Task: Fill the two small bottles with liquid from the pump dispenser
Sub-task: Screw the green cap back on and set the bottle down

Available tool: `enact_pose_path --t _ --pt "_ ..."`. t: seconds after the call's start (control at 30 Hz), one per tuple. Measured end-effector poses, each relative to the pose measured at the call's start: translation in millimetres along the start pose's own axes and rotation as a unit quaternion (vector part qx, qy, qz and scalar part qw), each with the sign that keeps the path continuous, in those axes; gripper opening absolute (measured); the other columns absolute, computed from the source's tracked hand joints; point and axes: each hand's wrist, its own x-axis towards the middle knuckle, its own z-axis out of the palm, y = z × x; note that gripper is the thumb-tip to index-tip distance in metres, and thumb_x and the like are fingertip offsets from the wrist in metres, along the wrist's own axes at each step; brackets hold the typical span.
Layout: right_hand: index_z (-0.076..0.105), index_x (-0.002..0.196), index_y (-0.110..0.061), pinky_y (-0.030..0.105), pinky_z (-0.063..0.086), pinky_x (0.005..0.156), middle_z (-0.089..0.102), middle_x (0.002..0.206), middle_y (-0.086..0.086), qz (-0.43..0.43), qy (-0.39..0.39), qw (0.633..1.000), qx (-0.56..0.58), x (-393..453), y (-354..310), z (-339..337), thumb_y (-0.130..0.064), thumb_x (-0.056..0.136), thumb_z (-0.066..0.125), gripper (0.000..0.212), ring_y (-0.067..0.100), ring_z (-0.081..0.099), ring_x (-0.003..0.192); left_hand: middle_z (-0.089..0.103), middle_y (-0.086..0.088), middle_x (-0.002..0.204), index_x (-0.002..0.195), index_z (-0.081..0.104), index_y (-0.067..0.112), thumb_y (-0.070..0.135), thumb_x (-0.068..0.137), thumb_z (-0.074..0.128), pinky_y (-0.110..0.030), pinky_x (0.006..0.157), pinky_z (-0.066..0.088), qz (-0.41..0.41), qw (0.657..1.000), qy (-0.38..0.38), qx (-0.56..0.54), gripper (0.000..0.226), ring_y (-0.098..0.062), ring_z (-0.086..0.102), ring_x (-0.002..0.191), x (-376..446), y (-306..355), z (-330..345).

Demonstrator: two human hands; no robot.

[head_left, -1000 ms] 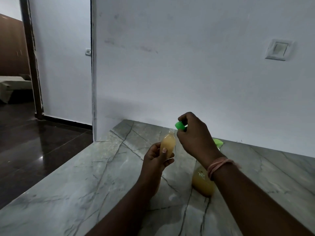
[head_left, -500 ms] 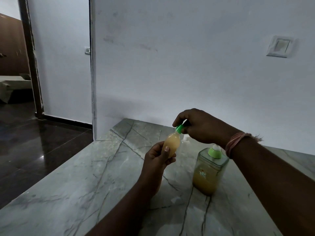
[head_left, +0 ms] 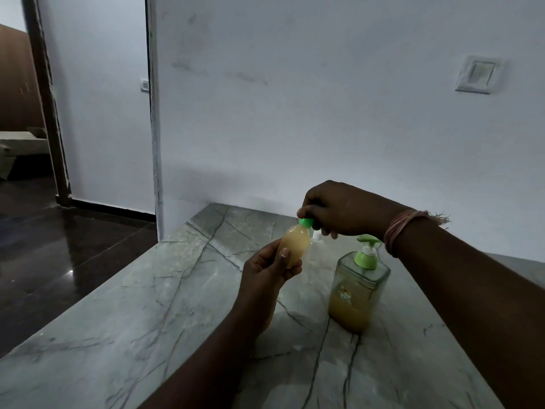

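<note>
The grey veined marble surface (head_left: 124, 314) carries the square clear plastic pump dispenser with a green pump head (head_left: 358, 290), about half full of amber liquid, which stands upright just right of the raised hands. Above the surface, the left hand (head_left: 265, 276) is curled around the lower body of a small rounded clear bottle full of amber liquid (head_left: 293, 246), thumb across its front, and holds it tilted with the neck leaning up and to the right. The right hand (head_left: 339, 211) reaches in from the right with the wrist level and knuckles up, its thumb and fingertips pinched on the small green screw cap (head_left: 306, 222) that sits on the bottle's neck. The step in hand appears to be capping this filled bottle; to do it well, the left hand should grip firmly without squeezing the soft body, since the liquid reaches nearly to the neck and could well up, and the cap should sit square on the thread before it is turned, the bottle brought closer to upright. Just behind the bottle, below the right fingers, a pale clear neck shows, probably the second small clear bottle (head_left: 317, 238); whether it is filled or capped cannot be told. A pink thread band (head_left: 398, 231) wraps the right wrist.
</note>
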Motion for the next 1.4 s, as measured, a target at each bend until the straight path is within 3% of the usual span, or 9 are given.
enact_pose_path --t 0.2,0.33,0.4,0.53,0.7,0.87,1.07,1.23,1.4 --pt "0.071 0.068 -0.011 0.029 0.052 0.058 0.066 0.049 0.002 0.098 0.056 0.994 -0.009 -7.3 -5.9 -0.3 -0.086 0.077 0.025 0.088 0.015 0.056 0.041 0.071 -0.01 0.117 0.115 0.068 0.016 0.024 0.083 0.066 -0.035 0.083 0.058 -0.015 1.0 0.003 -0.018 0.034 -0.03 0.073 0.1 0.7 2.2 1.7" --pt "0.061 0.115 -0.019 0.037 0.061 0.074 0.07 0.099 0.001 0.023 -0.027 0.998 0.059 -7.3 -0.1 -5.0 -0.035 0.095 0.056 0.026 0.018 0.073 0.071 0.072 -0.011 0.113 0.116 0.068 0.014 0.02 0.085 0.064 -0.035 0.082 0.059 -0.016 0.999 0.007 -0.034 0.032 -0.031 0.072 0.099 2.2 1.1 0.7" --pt "0.063 0.114 -0.011 0.036 0.062 0.07 0.073 0.092 0.008 0.026 -0.036 0.996 0.083 -7.0 0.2 -2.4 -0.017 0.094 0.058 0.021 0.022 0.073 0.069 0.073 -0.01 0.111 0.116 0.068 0.013 0.016 0.089 0.062 -0.034 0.081 0.059 -0.018 0.999 0.007 -0.037 0.027 -0.03 0.072 0.098 2.6 1.6 0.7" --pt "0.071 0.077 -0.007 0.027 0.053 0.05 0.071 0.057 0.008 0.097 0.035 0.995 0.001 -8.2 -5.4 -2.3 -0.068 0.085 0.048 0.066 0.018 0.062 0.042 0.075 -0.01 0.109 0.115 0.068 0.013 0.017 0.089 0.061 -0.033 0.08 0.059 -0.013 0.999 0.005 -0.041 0.027 -0.028 0.073 0.096 2.2 1.8 1.2" --pt "0.062 0.114 -0.016 0.036 0.062 0.069 0.073 0.092 0.006 0.021 -0.03 0.997 0.064 -4.0 -4.0 0.2 -0.021 0.09 0.065 0.024 0.019 0.074 0.064 0.076 -0.008 0.107 0.115 0.068 0.013 0.015 0.091 0.06 -0.032 0.08 0.059 -0.016 0.999 0.004 -0.039 0.025 -0.029 0.073 0.097 2.6 0.8 0.5" --pt "0.069 0.083 -0.007 0.025 0.053 0.047 0.072 0.062 0.007 0.09 0.046 0.994 -0.041 -1.2 -6.2 4.4 -0.066 0.083 0.052 0.061 0.017 0.066 0.044 0.073 -0.013 0.111 0.114 0.068 0.012 0.019 0.086 0.063 -0.033 0.08 0.059 -0.015 0.999 0.004 -0.042 0.03 -0.029 0.073 0.096 2.2 0.7 0.6" --pt "0.065 0.099 -0.02 0.033 0.058 0.061 0.071 0.084 0.004 0.008 -0.007 0.999 -0.031 2.6 -3.4 11.8 -0.032 0.089 0.065 0.016 0.019 0.07 0.068 0.069 -0.018 0.116 0.122 0.064 0.007 0.021 0.086 0.062 -0.032 0.079 0.059 -0.026 0.998 0.005 -0.051 0.038 -0.029 0.072 0.094 3.2 -0.1 0.5" --pt "0.056 0.056 -0.021 0.032 0.047 0.059 0.059 0.066 0.005 0.059 0.07 0.991 -0.1 4.6 0.2 19.6 -0.052 0.09 0.053 0.046 0.021 0.058 0.065 0.076 -0.005 0.108 0.113 0.071 0.016 0.016 0.085 0.068 -0.031 0.08 0.059 -0.001 1.0 -0.018 -0.008 0.028 -0.028 0.074 0.098 1.8 1.5 2.4" --pt "0.047 0.058 -0.014 0.028 0.039 0.057 0.054 0.062 0.002 0.135 0.06 0.984 -0.097 8.9 9.9 33.5 -0.061 0.09 0.039 0.058 0.019 0.053 0.058 0.078 -0.004 0.106 0.117 0.073 0.014 0.007 0.084 0.076 -0.033 0.085 0.06 0.061 0.994 0.012 0.092 0.034 -0.022 0.073 0.101 2.7 2.0 -1.0"
